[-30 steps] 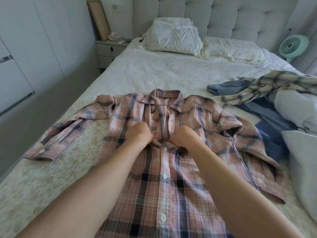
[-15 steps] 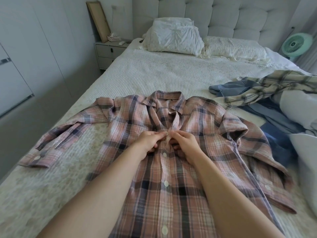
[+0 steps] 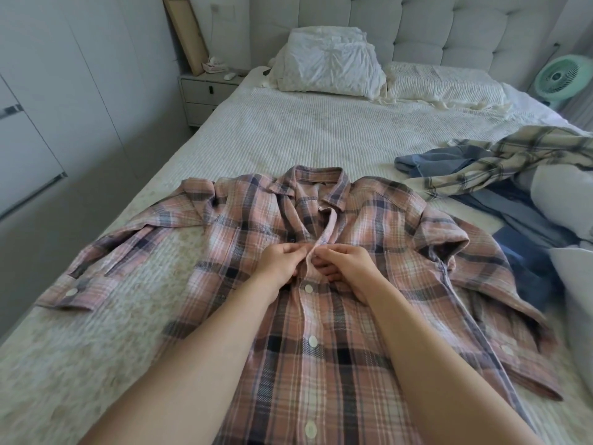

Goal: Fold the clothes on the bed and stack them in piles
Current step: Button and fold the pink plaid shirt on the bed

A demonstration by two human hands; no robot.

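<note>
A pink plaid shirt (image 3: 378,239) lies face up on the bed (image 3: 314,133), its collar toward the headboard and both sleeves spread out. The lower buttons are fastened; the placket near the collar hangs apart. My left hand (image 3: 279,263) pinches the left edge of the button placket at chest height. My right hand (image 3: 345,263) pinches the right edge, fingertips almost meeting the left hand's. Both forearms reach over the shirt's lower half.
A heap of unfolded clothes (image 3: 500,162), with a cream plaid shirt and blue garments, lies at the right. Pillows (image 3: 327,62) rest against the headboard. A nightstand (image 3: 205,91) stands left of the bed, a green fan (image 3: 563,77) at the far right.
Both hands have moved up the placket from the shirt's middle to chest height, and their fists have loosened into fingertip pinches on the two front edges.
</note>
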